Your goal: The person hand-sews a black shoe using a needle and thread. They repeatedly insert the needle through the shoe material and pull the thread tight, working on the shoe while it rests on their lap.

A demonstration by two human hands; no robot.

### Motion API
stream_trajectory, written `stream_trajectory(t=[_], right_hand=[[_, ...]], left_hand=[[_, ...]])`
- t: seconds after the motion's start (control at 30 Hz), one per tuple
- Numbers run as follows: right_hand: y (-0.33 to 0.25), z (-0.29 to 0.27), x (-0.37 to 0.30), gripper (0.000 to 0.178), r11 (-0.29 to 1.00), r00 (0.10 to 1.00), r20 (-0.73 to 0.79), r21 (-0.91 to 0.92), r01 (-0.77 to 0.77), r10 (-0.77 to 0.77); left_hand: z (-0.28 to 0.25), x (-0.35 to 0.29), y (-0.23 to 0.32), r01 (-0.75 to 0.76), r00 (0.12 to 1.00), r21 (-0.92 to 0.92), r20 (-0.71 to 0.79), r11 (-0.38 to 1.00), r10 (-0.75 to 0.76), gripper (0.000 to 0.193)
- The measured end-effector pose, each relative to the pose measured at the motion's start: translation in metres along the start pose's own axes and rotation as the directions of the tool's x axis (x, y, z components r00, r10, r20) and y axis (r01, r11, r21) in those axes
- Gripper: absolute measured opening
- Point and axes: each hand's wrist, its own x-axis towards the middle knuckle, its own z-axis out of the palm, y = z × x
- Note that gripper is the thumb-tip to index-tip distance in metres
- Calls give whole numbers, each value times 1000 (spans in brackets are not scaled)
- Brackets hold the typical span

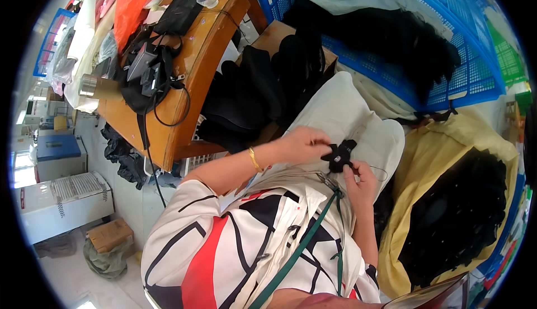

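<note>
Over my lap I have a small black fabric piece (339,155) with several short arms and a tiny pale mark near its middle. My left hand (305,144), a gold bracelet at its wrist, pinches the piece's left side with curled fingers. From below right, my right hand (361,182) grips its lower edge between thumb and fingers. A thin dark loop, like thread or wire, shows just beside the right hand. A small metal tool (326,179) hangs near the piece on a green cord (302,242). Pale cloth (335,107) covers my legs.
A wooden table (193,85) at left bears a black bag (146,79) with a cable hanging down. Black padded pieces (260,79) fill a carton beyond my lap. Blue crates (475,57) stand at far right, and a yellow sack (414,197) of black pieces sits close right.
</note>
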Motion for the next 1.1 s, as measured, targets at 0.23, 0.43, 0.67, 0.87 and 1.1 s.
stream_trajectory(t=[0.23, 0.43, 0.67, 0.87, 1.1], right_hand=[[7, -4, -1, 11, 949, 966, -26, 198, -247, 257], [12, 8, -2, 12, 932, 963, 5, 250, -261, 268], [5, -4, -1, 16, 964, 966, -49, 96, -250, 255], [8, -12, -6, 14, 880, 944, -27, 373, -295, 328], [5, -16, -20, 16, 790, 933, -103, 568, -230, 345]], left_hand=[[-98, 72, -19, -108, 966, 683, -99, 722, 238, 21], [-119, 162, -88, 307, 755, -154, -562, 939, -338, 27], [-108, 205, -132, 39, 557, -438, -737, 898, -383, 24], [-122, 188, -62, -144, 717, -422, -668, 895, -200, 51], [-49, 76, 47, -110, 913, 329, -341, 938, 226, 38]])
